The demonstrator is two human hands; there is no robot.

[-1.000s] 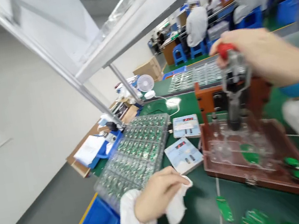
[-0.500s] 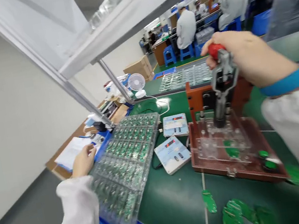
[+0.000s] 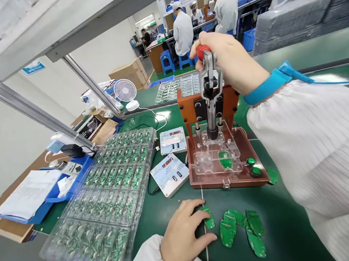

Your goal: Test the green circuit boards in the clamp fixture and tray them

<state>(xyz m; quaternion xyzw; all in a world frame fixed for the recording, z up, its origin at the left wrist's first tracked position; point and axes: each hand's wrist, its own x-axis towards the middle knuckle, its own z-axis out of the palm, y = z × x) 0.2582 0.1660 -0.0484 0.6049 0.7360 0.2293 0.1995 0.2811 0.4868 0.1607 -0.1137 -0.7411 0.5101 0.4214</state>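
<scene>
My right hand [image 3: 232, 64] is closed round the red-tipped lever [image 3: 205, 60] of a brown test fixture [image 3: 223, 158]. A green circuit board [image 3: 224, 160] lies under the fixture's clear plate. My left hand [image 3: 183, 237] rests on the green mat, fingers curled, its fingertips touching a loose green board [image 3: 208, 218]. Several more green boards [image 3: 242, 228] lie just to the right of it.
Clear trays of green boards [image 3: 111, 191] lie at the left, beside two small meters with red digits [image 3: 170, 174]. A blue bin with papers [image 3: 34, 198] sits further left. A white fan [image 3: 125, 92] stands behind. People in white coats work at benches in the background.
My left hand came back from the blue bin at the far left to the loose boards in front of the fixture. My right hand stayed on the lever. The view swung right.
</scene>
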